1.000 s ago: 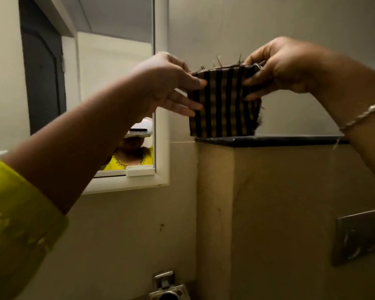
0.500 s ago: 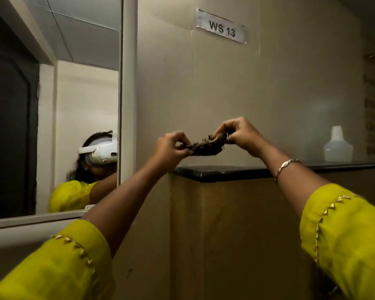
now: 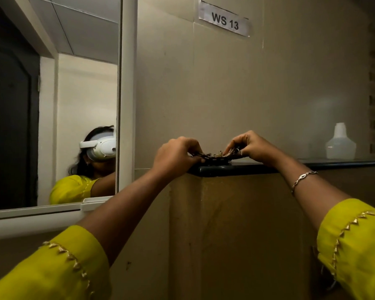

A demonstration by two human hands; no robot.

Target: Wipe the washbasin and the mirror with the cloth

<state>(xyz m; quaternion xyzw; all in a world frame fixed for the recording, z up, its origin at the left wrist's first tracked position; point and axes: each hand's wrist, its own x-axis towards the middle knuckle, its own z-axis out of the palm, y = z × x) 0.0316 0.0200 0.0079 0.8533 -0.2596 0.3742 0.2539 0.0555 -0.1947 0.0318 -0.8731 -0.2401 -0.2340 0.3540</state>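
Head: cloth (image 3: 217,156) on dark ledge (image 3: 312,164).

A: How's the light?
B: Dim and warm. The tan wall (image 3: 268,87) is murky; the brightest patch is the pale wall reflected in the mirror (image 3: 52,105) at 9 o'clock.
A: Any glare?
B: A soft hazy sheen above the white bottle (image 3: 340,144) at 3 o'clock.
A: Sharpness?
B: The "WS 13" label (image 3: 224,20) reads clearly, though straight lines bow toward the edges and the yellow sleeves (image 3: 59,271) at the bottom corners look soft.

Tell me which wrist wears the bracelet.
The right wrist: a bracelet circles it below the right hand. The left hand has a bare wrist.
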